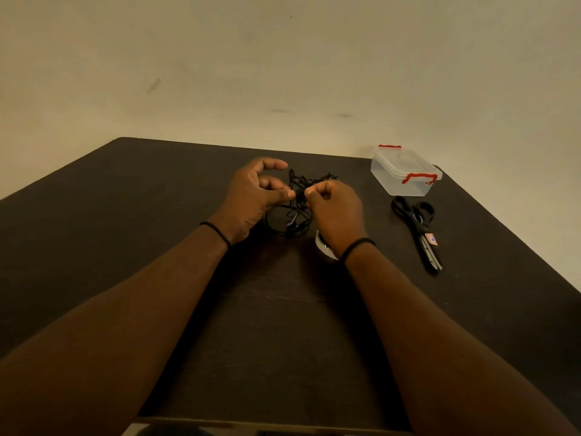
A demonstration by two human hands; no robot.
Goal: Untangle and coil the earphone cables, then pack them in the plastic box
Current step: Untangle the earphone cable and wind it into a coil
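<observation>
Two hands work the black earphone cable tangle (298, 199), which sits on the dark table (157, 215) well left of the plastic box (404, 171). Left hand (254, 199) and right hand (334, 209) each pinch a strand between thumb and forefinger, close together, probably to pull a knot apart. The rest of the tangle hangs below the fingertips. Box lid is latched shut; scissors (419, 231) lie just in front of the box.
</observation>
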